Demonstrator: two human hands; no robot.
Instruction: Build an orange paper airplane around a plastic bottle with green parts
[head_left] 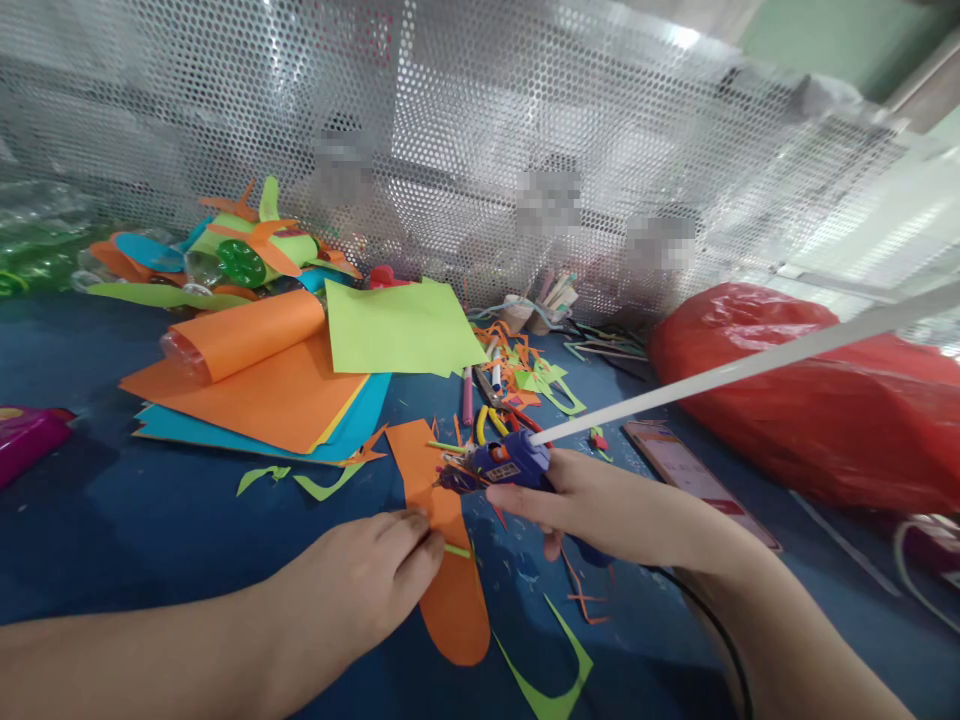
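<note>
My right hand is wrapped round a blue hot glue gun, with a long white glue stick jutting out of its back. The nozzle end points left, over a long orange paper strip with a rounded near end. Bits of scrap cling around the nozzle, hiding its tip. My left hand is closed, its fingertips pressed together on the strip's left edge. Beside those fingertips, a thin green paper sliver lies across the orange paper. A dark cord runs under my right wrist.
Orange and blue sheets with an orange-wrapped bottle lie at the left, near a light green sheet. Pliers, markers and paper scraps are beyond the gun. A phone and red plastic bag sit right. Perforated metal stands behind.
</note>
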